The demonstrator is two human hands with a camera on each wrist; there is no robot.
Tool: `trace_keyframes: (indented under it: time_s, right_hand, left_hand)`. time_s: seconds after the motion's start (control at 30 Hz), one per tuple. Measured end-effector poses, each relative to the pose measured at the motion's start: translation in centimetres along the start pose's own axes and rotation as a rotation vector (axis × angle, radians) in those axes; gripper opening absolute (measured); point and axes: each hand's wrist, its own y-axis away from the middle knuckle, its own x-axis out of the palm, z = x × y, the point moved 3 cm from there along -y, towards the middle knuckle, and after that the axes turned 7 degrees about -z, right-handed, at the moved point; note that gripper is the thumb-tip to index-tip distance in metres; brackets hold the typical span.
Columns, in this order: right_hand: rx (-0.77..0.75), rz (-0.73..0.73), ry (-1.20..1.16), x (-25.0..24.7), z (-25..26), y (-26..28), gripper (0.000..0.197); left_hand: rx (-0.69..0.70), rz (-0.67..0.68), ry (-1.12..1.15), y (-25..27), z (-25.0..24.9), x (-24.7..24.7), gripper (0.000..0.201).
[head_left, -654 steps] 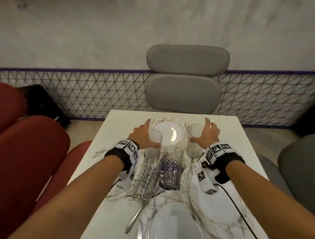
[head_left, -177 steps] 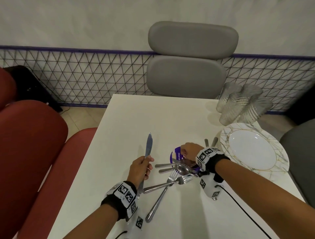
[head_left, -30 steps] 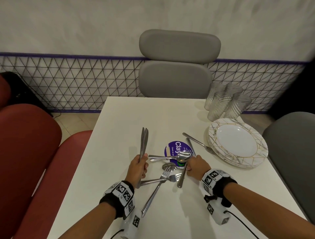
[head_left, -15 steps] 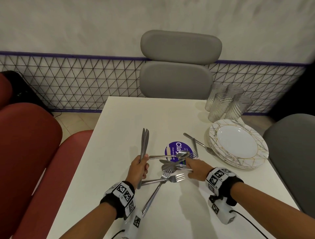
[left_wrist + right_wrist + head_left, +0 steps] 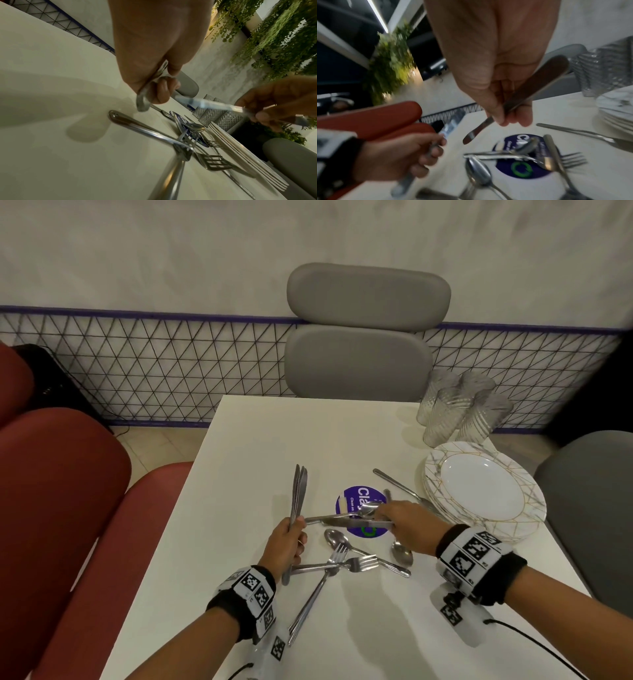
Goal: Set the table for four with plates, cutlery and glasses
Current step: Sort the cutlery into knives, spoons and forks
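Two red chairs [image 5: 61, 508] are standing along the left side of the white desk [image 5: 246, 460]. The left hand [image 5: 286, 546] is gripping a bundle of knives [image 5: 298, 494] by the handles, fingers curled round them, blades pointing up and away from the person. Just right of it, loose forks [image 5: 356, 564] and spoons [image 5: 337, 541] are lying crossed on the desk near a round purple sticker [image 5: 359, 498]; the exact count cannot be told. The right hand [image 5: 407, 527] is pinching a single knife [image 5: 346, 522] at its handle, thumb and fingers closed on it, and is holding it level above the sticker with the blade tip pointing toward the left hand; the right wrist view is showing that blade clear of the desk. The tip is lying near the left hand, though contact cannot be confirmed. A further fork [image 5: 400, 489] is lying between the sticker and a stack of white plates with gold lines [image 5: 486, 491] at the right edge. Behind the plates, ribbed clear glasses [image 5: 459, 412] are standing clustered at the far right corner. A grey chair [image 5: 363, 337] is standing at the far end of the desk, and another grey chair [image 5: 592, 501] is standing at the right side
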Motion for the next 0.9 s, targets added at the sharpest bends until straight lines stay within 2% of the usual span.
trace_keyframes:
  time_s: [0.2,0.37,0.5,0.6,0.67,0.8,0.9]
  right_hand:
    - [0.084,-0.207,-0.203,-0.7,3.1,-1.3,0.028]
    - [0.127,-0.274,-0.399,3.2,6.5,-3.6,0.048]
    - [0.137,-0.273,-0.503,5.3,9.1,-4.4,0.05]
    - [0.086,-0.226,-0.481,5.8,10.2,-5.1,0.045]
    - [0.047,-0.17,-0.485,5.5,10.4,-5.5,0.045]
    - [0.05,-0.125,-0.616,5.6,9.5,-5.0,0.058]
    - [0.068,-0.066,-0.686,6.5,8.8,-3.6,0.06]
  left_hand:
    - [-0.087,0.04,0.073,-0.5,-0.3,1.1,0.03]
    - [-0.165,0.048,0.263,-0.4,-1.2,2.5,0.037]
    - [-0.191,0.05,0.392,-0.6,-1.7,2.7,0.038]
    - [-0.151,0.086,0.359,-0.8,-1.7,2.2,0.047]
    - [-0.107,0.085,0.336,-0.7,-2.1,1.6,0.042]
    - [-0.021,0.009,0.313,-1.5,-2.0,0.2,0.034]
    - [-0.05,-0.079,0.419,-2.1,-2.1,-0.5,0.029]
